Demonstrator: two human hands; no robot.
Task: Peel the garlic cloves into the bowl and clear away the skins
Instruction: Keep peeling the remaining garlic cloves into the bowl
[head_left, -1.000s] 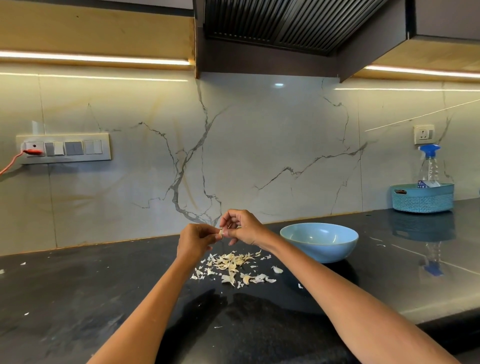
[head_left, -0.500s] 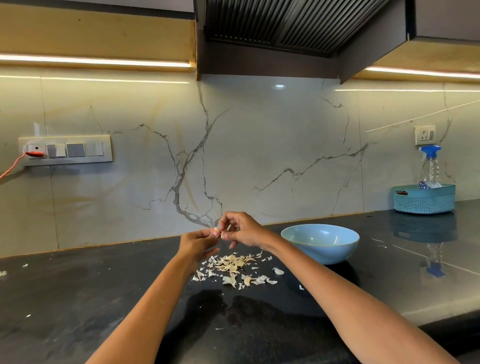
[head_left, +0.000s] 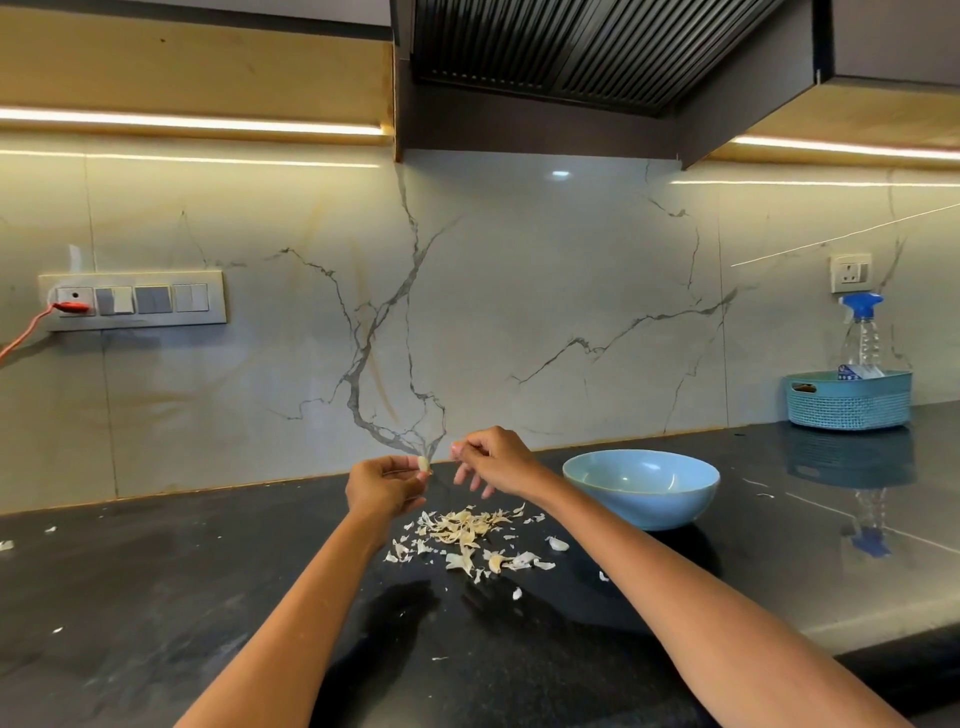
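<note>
Clove (head_left: 424, 463): small, firm, slippery; pinch ends
Left hand (head_left: 383, 487): grip pinching clove
Right hand (head_left: 496, 461): pinch closed, contents unclear
Skins (head_left: 467, 535): papery, light

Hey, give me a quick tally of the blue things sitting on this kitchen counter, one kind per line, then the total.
Blue bowl: 1
Blue woven basket: 1
Spray bottle with a blue nozzle, standing in the basket: 1
Total: 3
</note>
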